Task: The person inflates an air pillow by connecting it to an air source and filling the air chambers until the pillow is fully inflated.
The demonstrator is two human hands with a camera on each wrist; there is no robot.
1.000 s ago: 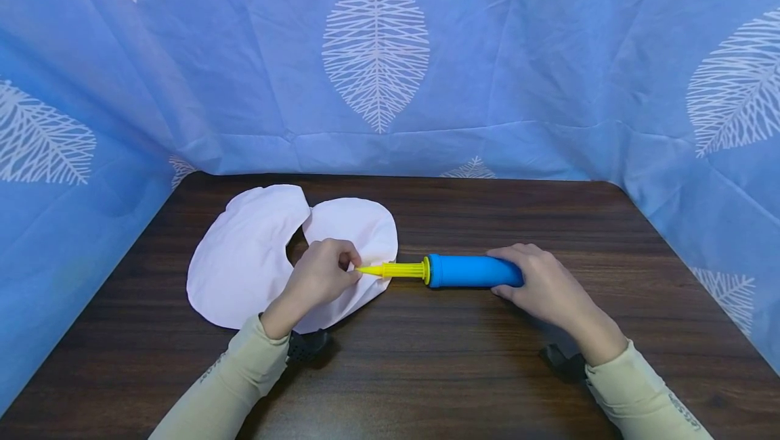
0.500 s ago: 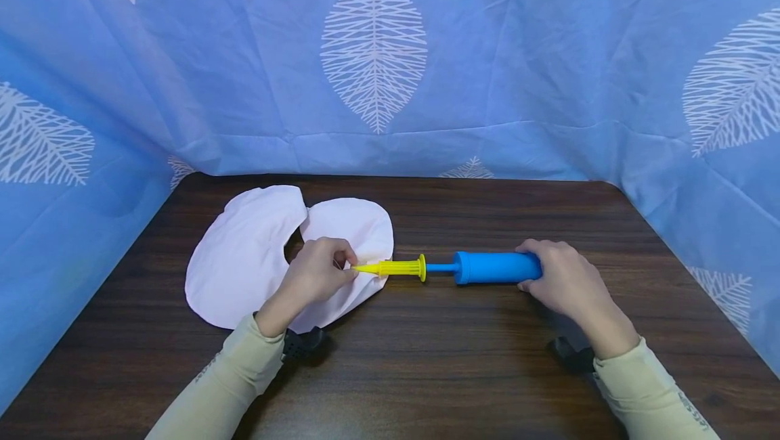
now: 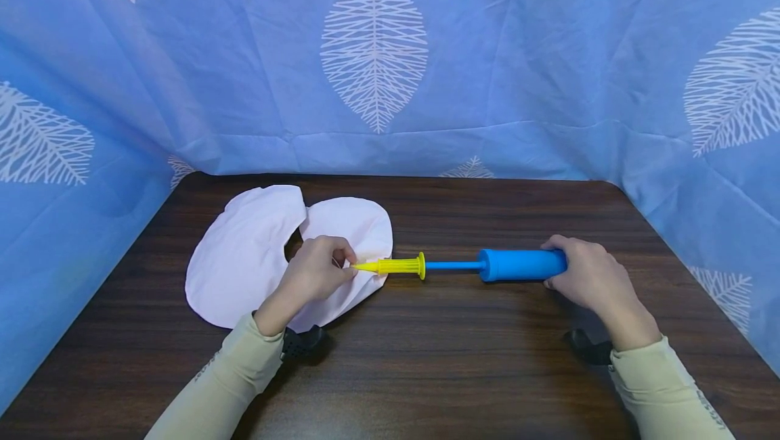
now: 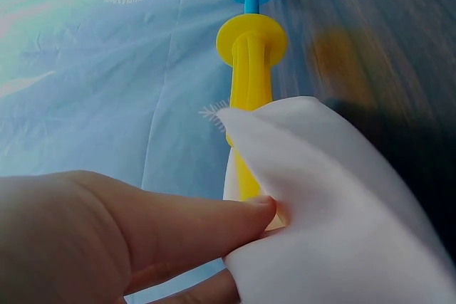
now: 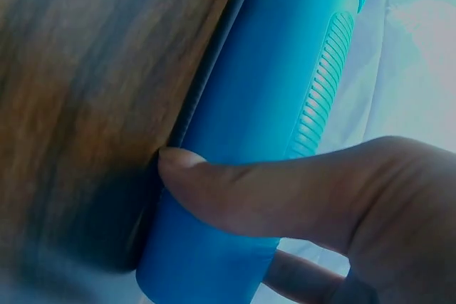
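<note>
A pale pink, C-shaped neck pillow [image 3: 244,257] lies at the left of the table. My left hand [image 3: 317,271] pinches it where the tapered yellow nozzle [image 3: 399,266] of a hand pump meets it; the nozzle's very tip is hidden by the fingers. In the left wrist view, a fold of the pillow [image 4: 342,197] rises beside the thumb and the nozzle [image 4: 251,76]. My right hand [image 3: 594,277] grips the far right end of the pump's blue barrel [image 3: 521,265], thumb across its side in the right wrist view. A thin blue rod [image 3: 452,265] shows between nozzle flange and barrel.
The pump lies across the middle of a dark wood-grain table [image 3: 426,372]. Blue curtains with white leaf prints [image 3: 487,74] close off the back and both sides. Dark wrist devices [image 3: 305,344] sit under both forearms.
My right hand has drawn the blue barrel steadily to the right, away from the yellow nozzle, so the rod between them shows and has lengthened. The left hand has stayed nearly in place.
</note>
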